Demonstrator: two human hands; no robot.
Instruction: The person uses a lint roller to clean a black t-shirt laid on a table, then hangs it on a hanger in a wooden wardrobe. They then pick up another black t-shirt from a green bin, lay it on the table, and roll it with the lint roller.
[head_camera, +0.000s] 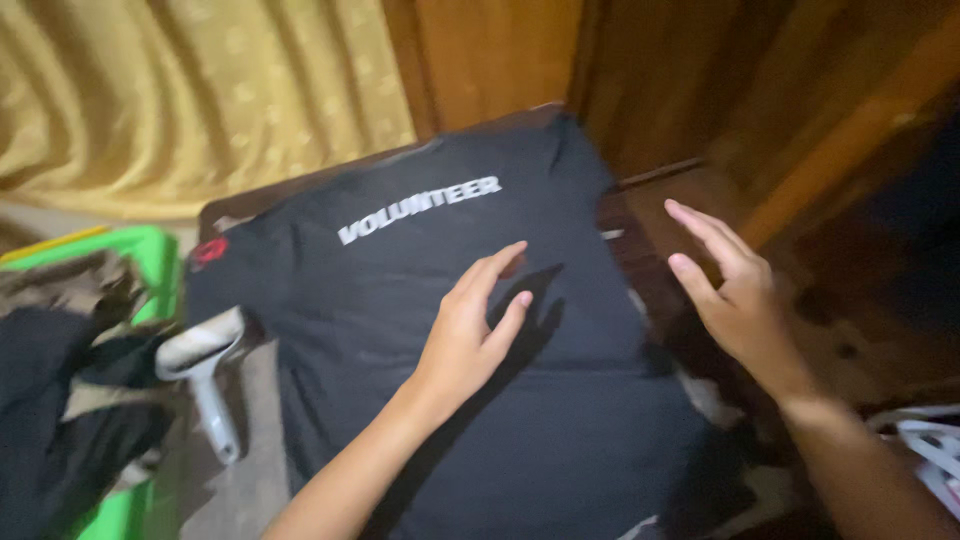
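A black T-shirt (400, 290) with white lettering and a small red mark lies spread flat over a dark wooden table (690, 200). My left hand (470, 325) hovers over the middle of the shirt, fingers apart and slightly curled, holding nothing. My right hand (735, 295) is raised just past the shirt's right edge, fingers spread, also holding nothing. Both forearms reach in from the bottom of the view.
A green basket (150, 255) heaped with dark and tan clothes stands at the left. A white lint roller (205, 375) lies beside the shirt's left edge. Gold curtains (190, 90) hang behind, with wooden panels (500, 50) at the back. A white object (930, 450) sits at the lower right.
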